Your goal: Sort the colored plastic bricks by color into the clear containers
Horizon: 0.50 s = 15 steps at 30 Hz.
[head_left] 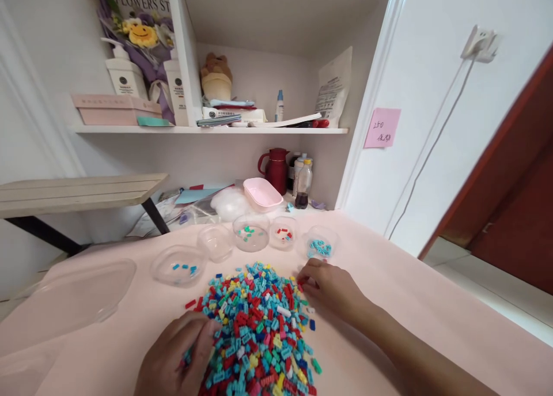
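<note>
A heap of small toy building bricks [254, 327] in blue, red, yellow, green and white lies on the pink table cover. At its near left edge is my left hand [175, 353], fingers curled in with the thumb against them; what they hold, if anything, is hidden. My right hand [330, 283] reaches to the heap's far right edge, its fingertips bent together by some red bricks. I cannot make out what is between them. Just beyond that hand stands a clear tub [334, 237] with light-blue ring-like pieces. Another clear tub [295, 234] contains a few red pieces.
Further clear tubs stand in an arc: one with green bricks [265, 241], a small tub [215, 243], and one with blue bricks [166, 274]. A large clear lid or tray [99, 292] lies left. Behind are a pink basin [262, 194], a bottle [304, 183] and a red jug [276, 171].
</note>
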Available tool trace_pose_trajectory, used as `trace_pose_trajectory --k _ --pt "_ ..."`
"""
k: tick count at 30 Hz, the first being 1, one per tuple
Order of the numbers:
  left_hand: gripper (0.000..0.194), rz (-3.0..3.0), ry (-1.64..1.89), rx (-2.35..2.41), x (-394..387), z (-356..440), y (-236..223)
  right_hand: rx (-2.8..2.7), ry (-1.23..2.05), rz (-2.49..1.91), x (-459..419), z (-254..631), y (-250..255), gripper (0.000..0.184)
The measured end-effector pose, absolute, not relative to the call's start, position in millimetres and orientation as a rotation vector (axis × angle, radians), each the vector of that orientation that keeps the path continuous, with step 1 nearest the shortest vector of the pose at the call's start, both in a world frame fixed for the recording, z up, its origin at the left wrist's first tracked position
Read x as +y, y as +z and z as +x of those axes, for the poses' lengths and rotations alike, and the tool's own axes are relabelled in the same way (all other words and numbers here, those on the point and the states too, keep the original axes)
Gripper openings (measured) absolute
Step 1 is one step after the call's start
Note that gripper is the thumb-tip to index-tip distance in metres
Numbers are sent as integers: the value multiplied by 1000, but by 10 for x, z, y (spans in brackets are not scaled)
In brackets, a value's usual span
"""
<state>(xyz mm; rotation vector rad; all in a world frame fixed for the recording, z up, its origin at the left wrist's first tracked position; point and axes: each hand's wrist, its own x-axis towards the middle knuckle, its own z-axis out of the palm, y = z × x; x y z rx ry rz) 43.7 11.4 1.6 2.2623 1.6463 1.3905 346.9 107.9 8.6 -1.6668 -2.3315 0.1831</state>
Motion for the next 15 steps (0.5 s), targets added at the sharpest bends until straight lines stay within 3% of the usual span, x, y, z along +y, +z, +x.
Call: trace_pose_trajectory --k 7,15 --pt "27 1968 1408 1882 194 525 -10 -2334 204 -1657 1078 3450 71 20" --pt "28 1796 1317 1864 248 472 -97 -2176 481 -1596 1144 3534 77 15"
